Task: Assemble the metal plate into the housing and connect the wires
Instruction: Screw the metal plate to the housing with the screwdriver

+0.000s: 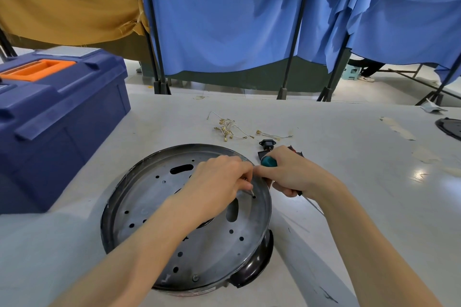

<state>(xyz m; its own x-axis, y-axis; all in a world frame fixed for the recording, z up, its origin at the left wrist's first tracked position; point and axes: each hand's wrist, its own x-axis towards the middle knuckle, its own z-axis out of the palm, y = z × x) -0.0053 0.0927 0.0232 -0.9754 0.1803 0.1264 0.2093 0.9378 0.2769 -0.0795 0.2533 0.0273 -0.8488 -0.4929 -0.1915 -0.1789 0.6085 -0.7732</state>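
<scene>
1. Metal plate (149, 197) is sitting in housing (258, 260), near-centre on table (349, 157); looking stiff and slick, best held by the rim.
2. Left hand (219, 182) is pinching small screw (252, 192) over a right-side hole.
3. Right hand (294, 174) is gripping screwdriver (269, 162).

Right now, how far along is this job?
Done: the metal plate already sits in the black housing, with one seated screw near its front edge. In hand: the left hand pinches a loose screw over a hole by the rim; the right hand grips the screwdriver. Left: the wires lie unconnected on the table.
</scene>
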